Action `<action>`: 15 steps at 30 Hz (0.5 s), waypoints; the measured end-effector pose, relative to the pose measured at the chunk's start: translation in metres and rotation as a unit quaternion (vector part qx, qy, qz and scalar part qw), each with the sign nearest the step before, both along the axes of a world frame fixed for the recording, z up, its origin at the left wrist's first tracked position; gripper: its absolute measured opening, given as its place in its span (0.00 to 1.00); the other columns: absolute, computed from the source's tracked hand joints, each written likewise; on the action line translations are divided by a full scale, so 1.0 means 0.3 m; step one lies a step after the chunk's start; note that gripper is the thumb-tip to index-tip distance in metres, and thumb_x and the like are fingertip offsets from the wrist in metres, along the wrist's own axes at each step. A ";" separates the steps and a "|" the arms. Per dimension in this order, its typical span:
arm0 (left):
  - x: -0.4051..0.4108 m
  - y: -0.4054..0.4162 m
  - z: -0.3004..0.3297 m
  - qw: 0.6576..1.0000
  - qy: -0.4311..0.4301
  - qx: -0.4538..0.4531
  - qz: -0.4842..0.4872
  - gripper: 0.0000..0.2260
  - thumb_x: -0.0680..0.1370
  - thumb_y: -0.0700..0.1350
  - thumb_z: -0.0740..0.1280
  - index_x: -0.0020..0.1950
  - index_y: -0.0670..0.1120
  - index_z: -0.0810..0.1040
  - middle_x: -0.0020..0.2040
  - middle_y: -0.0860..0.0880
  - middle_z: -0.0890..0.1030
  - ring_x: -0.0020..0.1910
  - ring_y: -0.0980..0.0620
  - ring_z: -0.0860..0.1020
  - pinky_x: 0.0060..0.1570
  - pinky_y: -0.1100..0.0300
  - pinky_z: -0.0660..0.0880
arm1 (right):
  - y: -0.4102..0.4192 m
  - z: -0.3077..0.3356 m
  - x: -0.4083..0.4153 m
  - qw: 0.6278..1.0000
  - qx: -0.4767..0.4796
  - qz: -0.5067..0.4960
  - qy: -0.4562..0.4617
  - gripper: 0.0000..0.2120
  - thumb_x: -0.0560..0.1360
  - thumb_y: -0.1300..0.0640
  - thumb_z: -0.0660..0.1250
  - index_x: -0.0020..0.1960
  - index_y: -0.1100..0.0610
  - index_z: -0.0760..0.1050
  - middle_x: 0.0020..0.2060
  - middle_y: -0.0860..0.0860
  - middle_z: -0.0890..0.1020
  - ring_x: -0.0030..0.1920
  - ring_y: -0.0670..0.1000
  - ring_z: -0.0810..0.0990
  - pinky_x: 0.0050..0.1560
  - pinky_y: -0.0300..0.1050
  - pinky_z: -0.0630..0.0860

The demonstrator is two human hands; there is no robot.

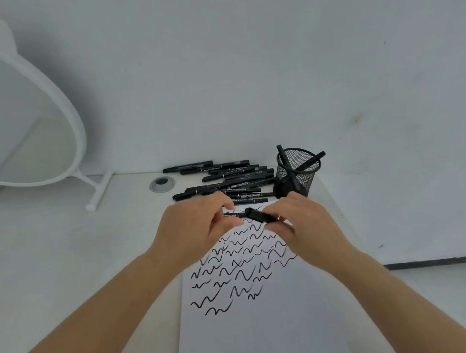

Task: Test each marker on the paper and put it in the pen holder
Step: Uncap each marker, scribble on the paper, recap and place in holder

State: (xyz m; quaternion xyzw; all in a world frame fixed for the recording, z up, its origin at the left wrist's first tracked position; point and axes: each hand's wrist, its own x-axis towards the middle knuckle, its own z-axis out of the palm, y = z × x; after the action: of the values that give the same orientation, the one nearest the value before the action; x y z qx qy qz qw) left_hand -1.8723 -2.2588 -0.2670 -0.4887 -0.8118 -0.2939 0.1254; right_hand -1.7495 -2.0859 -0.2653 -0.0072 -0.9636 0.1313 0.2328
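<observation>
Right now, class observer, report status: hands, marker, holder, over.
Left hand grips marker barrel; right hand pinches cap at its end. Pen holder holds a few markers; pile waits untested. Nothing blocking.

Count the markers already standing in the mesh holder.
2 visible in the pen holder: one marker leaning left, another marker leaning right over the rim. Others may hide behind the mesh.

You see black markers (221,178), a black mesh pen holder (296,173), white paper (260,330) patterned with black wavy strokes, and a white table (69,250).
</observation>
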 end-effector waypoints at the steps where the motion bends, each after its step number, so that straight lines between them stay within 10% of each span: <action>1: -0.031 0.004 0.011 1.000 -0.015 -0.002 0.012 0.20 0.72 0.65 0.51 0.48 0.54 0.74 0.31 0.59 0.76 0.30 0.63 0.71 0.31 0.65 0.66 | 0.032 0.018 -0.003 0.999 -0.040 -0.027 -0.004 0.05 0.71 0.59 0.70 0.48 0.54 0.78 0.36 0.41 0.76 0.39 0.48 0.74 0.40 0.46 0.73; 7: -0.251 0.117 0.047 0.988 -0.033 -0.120 0.094 0.07 0.78 0.54 0.57 0.48 0.56 0.73 0.40 0.57 0.78 0.42 0.51 0.76 0.44 0.54 0.74 | 0.233 0.152 -0.055 0.950 -0.225 -0.137 0.170 0.11 0.71 0.61 0.68 0.45 0.48 0.70 0.38 0.42 0.81 0.39 0.41 0.79 0.41 0.34 0.74; 15: -0.414 0.346 -0.028 0.965 -0.038 -0.253 0.051 0.09 0.78 0.50 0.59 0.54 0.53 0.76 0.54 0.51 0.77 0.53 0.49 0.74 0.51 0.53 0.72 | 0.342 0.070 -0.125 0.919 -0.241 -0.237 0.205 0.24 0.71 0.62 0.67 0.62 0.48 0.63 0.39 0.40 0.76 0.37 0.34 0.77 0.36 0.25 0.67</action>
State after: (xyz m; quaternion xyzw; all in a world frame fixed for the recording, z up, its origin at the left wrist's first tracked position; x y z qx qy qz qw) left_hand -1.9966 -2.1550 -0.2753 -0.4512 -0.8876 -0.0906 -0.0183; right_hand -1.7869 -1.9834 -0.2443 -0.2642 -0.8039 0.2988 0.4411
